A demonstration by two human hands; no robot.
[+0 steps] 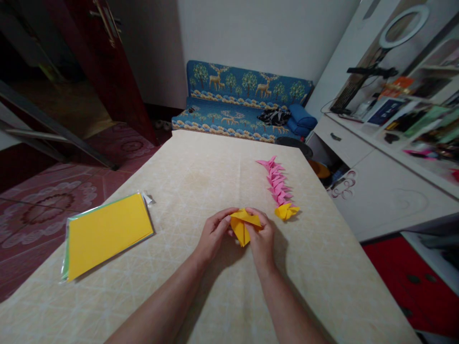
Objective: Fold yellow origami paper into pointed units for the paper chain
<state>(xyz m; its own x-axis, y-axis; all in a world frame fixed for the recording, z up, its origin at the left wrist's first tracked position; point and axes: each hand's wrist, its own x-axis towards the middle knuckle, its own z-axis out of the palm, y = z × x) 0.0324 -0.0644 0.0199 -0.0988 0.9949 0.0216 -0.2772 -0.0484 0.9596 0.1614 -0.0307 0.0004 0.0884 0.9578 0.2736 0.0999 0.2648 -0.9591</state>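
Both hands are working close together over the table (201,167). Left hand (214,234) and right hand (263,236) are pinching the same yellow folded piece (244,227), which is sitting right between them, thumbs and fingertips clamped on its upper edges. Its lower point is sticking down below the fingers, just above the cloth; can't tell if it is touching the table. The two hands themselves are almost meeting behind the paper.

Just past the right hand, on its outer side, a small yellow folded unit (286,211) is lying on the table, near the knuckles but not touching them. It is sitting at the near end of a pink folded chain (277,184), which is running away from the right hand across the table.

Well off to the outer side of the left hand, a paper pack (105,234) in a clear sleeve is lying flat, yellow sheet on top, green edge showing.

Far beyond both hands a blue patterned sofa (236,102) is standing at the table's far end. Off past the right hand, a white cabinet (376,186) is carrying a ring light (404,26).
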